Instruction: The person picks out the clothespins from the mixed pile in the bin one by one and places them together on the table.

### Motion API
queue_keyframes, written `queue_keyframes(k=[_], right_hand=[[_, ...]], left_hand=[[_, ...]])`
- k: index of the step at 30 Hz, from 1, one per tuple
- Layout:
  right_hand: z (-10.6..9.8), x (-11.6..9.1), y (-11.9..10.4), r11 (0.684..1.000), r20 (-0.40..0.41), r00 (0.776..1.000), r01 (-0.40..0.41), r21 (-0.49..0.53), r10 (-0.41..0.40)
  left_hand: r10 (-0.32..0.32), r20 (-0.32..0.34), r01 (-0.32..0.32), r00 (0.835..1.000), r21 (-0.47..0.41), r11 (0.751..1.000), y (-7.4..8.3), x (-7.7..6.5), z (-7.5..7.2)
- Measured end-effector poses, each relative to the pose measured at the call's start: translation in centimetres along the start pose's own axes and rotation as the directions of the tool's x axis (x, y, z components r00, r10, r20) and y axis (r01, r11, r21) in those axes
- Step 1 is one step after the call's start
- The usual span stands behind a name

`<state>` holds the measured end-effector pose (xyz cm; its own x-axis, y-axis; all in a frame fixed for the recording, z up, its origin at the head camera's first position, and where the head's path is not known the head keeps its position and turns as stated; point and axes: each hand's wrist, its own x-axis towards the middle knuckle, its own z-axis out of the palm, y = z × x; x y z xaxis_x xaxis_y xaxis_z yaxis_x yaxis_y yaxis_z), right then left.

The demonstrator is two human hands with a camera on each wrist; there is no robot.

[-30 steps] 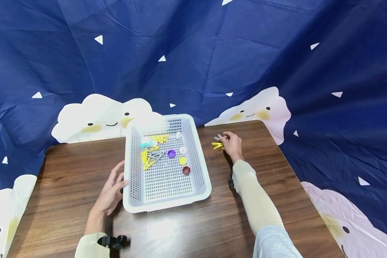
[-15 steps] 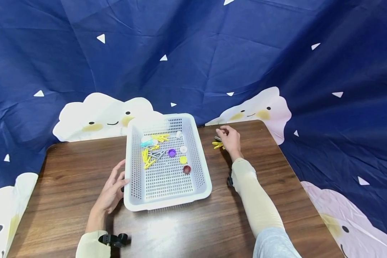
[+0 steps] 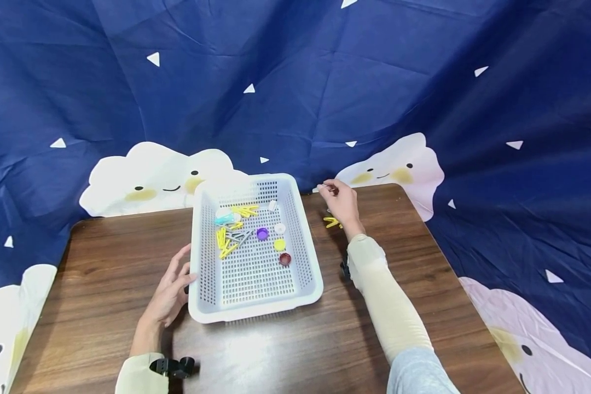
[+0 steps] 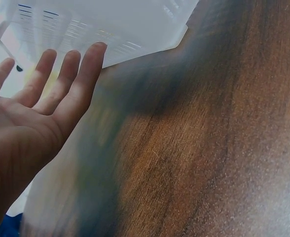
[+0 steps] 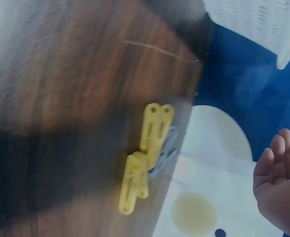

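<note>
A white plastic basket [image 3: 256, 314] stands on the table. Inside lie yellow clothespins [image 3: 245, 211], grey clothespins [image 3: 238, 237], a turquoise piece [image 3: 224, 220], and several round caps, among them purple [image 3: 262, 234] and dark red [image 3: 285, 259]. My left hand [image 3: 166, 295] rests against the basket's left side, thumb at the rim, fingers extended and spread. My right hand [image 3: 343, 203] is raised right of the basket, fingers bent and thumb near the index fingertip. Whether something small is between them is hidden. Yellow clothespins [image 5: 147, 148] and a grey clothespin [image 5: 164, 153] lie on the table below it.
The brown wooden table [image 3: 113, 262] ends at its far edge against a blue cloth [image 3: 285, 87] printed with clouds and white triangles. The basket's raised walls stand between my two hands. A wrist camera [image 3: 179, 368] is strapped to my left wrist.
My right hand has risen from the clothespins on the table and shifted up and left toward the basket's far right corner. The left hand and basket have stayed in place.
</note>
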<state>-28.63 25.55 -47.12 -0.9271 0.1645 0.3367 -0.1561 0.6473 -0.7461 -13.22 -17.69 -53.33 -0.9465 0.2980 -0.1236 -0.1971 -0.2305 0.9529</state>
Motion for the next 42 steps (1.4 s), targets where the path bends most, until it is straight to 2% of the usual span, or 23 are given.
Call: queue_keyframes(k=[6,20,27,42], right_hand=[[0.2,0.4,-1.3,0.998,0.020,0.999,0.028,0.050,-0.029],[0.3,0.7,-4.2,0.996,0.066,0.997,0.043,0.079,-0.049],[0.4,0.9,-5.9,0.994,0.065,0.996,0.056,0.099,-0.063],[2.4,0.9,-9.5,0.989,0.091,0.994,0.053,0.135,-0.065]], left_hand=[[0.013,0.001,-0.013,1.000,0.002,1.000,0.0,0.0,0.0],[0.012,0.003,-0.012,1.000,-0.005,1.000,-0.1,0.0,0.0],[0.020,0.015,-0.020,1.000,-0.012,1.000,-0.1,0.0,-0.1],[0.028,0.030,-0.027,0.999,-0.012,1.000,-0.1,0.0,-0.2]])
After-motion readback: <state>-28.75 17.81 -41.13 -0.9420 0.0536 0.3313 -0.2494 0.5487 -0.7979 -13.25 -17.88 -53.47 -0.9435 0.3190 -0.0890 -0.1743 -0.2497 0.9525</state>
